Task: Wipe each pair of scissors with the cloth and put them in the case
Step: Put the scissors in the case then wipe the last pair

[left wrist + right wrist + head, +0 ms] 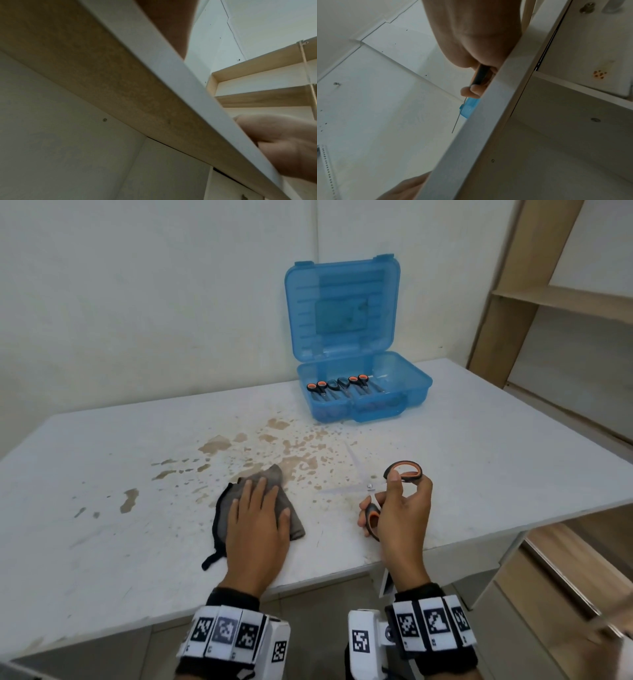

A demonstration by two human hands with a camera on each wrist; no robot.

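Observation:
My left hand (257, 510) lies flat, fingers straight, on a crumpled grey cloth (274, 474) near the table's front edge. To its right, my right hand (388, 501) grips a pair of scissors (406, 470) by the orange-and-black handles, with the pale blades spread open and pointing left and away. In the right wrist view the dark scissors handle (482, 75) shows between my fingers, with a thin blade below it. An open blue plastic case (407, 405) stands at the back of the table. Several scissors (339, 386) lie in a row inside its left part.
The white table (137, 542) has brown stains (274, 446) between the cloth and the case. A wooden shelf unit (565, 302) stands to the right. Both wrist views look up past the table edge (188, 94) from below.

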